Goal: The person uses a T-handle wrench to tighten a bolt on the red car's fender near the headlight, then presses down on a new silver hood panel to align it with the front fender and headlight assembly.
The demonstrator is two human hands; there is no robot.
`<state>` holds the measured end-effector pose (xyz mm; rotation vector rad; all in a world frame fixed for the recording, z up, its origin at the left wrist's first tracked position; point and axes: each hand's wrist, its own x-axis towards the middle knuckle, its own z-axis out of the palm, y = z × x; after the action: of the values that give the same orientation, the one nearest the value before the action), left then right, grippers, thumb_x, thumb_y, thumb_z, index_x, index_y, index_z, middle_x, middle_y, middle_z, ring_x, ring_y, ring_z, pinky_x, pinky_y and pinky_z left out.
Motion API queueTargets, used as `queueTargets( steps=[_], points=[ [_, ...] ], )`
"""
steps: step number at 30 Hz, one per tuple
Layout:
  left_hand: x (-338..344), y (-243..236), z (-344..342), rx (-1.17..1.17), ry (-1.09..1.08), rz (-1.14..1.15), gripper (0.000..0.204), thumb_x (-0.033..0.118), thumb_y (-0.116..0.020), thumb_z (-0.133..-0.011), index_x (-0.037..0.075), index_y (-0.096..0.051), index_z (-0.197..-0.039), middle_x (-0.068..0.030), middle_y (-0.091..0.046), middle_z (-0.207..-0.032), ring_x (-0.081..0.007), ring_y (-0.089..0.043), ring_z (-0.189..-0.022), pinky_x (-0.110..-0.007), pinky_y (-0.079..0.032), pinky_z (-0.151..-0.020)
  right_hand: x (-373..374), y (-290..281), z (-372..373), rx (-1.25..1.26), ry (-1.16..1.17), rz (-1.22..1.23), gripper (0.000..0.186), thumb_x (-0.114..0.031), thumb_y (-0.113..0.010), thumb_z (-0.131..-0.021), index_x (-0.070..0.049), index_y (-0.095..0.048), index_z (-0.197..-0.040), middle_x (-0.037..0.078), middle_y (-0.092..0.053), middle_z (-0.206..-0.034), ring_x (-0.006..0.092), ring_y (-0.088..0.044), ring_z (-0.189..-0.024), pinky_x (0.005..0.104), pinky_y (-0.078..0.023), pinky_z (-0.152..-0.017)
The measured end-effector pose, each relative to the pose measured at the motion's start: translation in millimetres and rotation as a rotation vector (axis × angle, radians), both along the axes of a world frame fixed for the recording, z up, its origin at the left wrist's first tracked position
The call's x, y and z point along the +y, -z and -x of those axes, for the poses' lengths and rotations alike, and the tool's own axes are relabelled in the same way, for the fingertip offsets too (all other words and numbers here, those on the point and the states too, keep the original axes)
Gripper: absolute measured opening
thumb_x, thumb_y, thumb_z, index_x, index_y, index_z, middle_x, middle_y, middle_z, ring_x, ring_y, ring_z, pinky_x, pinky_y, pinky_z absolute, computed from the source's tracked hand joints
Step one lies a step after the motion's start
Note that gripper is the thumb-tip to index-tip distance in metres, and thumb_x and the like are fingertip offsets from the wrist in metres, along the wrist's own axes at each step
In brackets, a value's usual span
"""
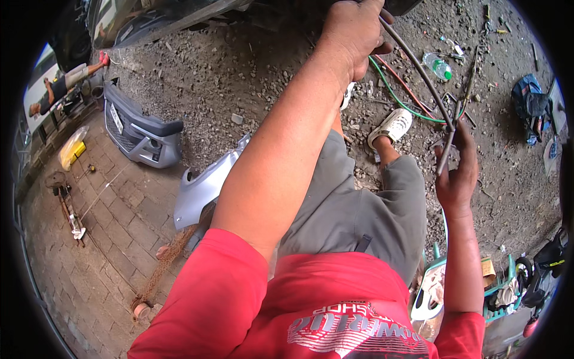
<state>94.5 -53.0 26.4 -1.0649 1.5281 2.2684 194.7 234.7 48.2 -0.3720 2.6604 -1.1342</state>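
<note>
My left hand (351, 37) is at the top, beside the dark underside of a vehicle (287, 18), its fingers closed around the upper end of a long, slightly bent metal rod (420, 67). From there the rod slants down and right to my right hand (461, 182). That hand grips a shorter metal bar (446, 148), which crosses the rod's lower end just above the fingers. Whether rod and bar are joined at the crossing I cannot tell. The left fingertips are partly hidden.
Red and green hoses (391, 90), a plastic bottle (437, 66) and a blue bag (531, 107) lie on the gravel. A grey bumper (140, 131), a silver fender (206, 185) and a rusty chain (164, 263) are at left. A white chair (427, 293) stands lower right. Another person (57, 90) is far left.
</note>
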Motion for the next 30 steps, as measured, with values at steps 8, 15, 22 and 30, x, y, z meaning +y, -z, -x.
queueTargets(
  steps=[8,15,22,30],
  points=[
    [-7.0,-0.5,2.2,-0.024,0.009,0.021,0.042,0.039,-0.061,-0.106,0.012,-0.059,-0.073,0.0026,-0.048,-0.060,-0.0121,-0.040,-0.046,-0.031,-0.032,-0.045,8.6,15.8,20.2,-1.522,0.533,1.358,0.036,-0.035,-0.047,-0.112,-0.006,-0.065,-0.100,0.002,-0.058,-0.070,0.0136,-0.047,-0.055,0.0281,-0.039,-0.055],
    [-5.6,-6.1,7.0,-0.089,0.032,0.040,0.040,0.039,-0.062,-0.105,0.013,-0.057,-0.074,0.0030,-0.047,-0.060,-0.0124,-0.040,-0.047,-0.031,-0.034,-0.045,-17.4,6.3,-7.9,0.127,0.132,0.013,0.040,-0.030,-0.060,-0.107,0.000,-0.062,-0.134,0.011,-0.071,-0.098,0.0190,-0.069,-0.087,0.0337,-0.056,-0.084],
    [-12.4,-6.3,8.1,-0.071,0.020,0.032,0.040,0.040,-0.061,-0.105,0.012,-0.061,-0.077,0.0032,-0.045,-0.060,-0.0122,-0.040,-0.047,-0.032,-0.035,-0.046,-5.1,12.9,6.3,-0.691,0.404,0.450,0.044,-0.041,-0.054,-0.109,0.000,-0.070,-0.112,0.006,-0.069,-0.080,0.0183,-0.065,-0.070,0.0304,-0.052,-0.067],
    [-12.8,-6.7,9.0,-0.111,0.065,0.042,0.042,0.042,-0.060,-0.105,0.009,-0.064,-0.080,0.0024,-0.046,-0.059,-0.0125,-0.041,-0.047,-0.032,-0.037,-0.046,-6.0,8.4,-12.2,-0.026,0.118,0.066,0.042,-0.029,-0.062,-0.105,-0.002,-0.060,-0.138,0.011,-0.069,-0.115,0.0188,-0.067,-0.096,0.0361,-0.054,-0.089]
  ],
)
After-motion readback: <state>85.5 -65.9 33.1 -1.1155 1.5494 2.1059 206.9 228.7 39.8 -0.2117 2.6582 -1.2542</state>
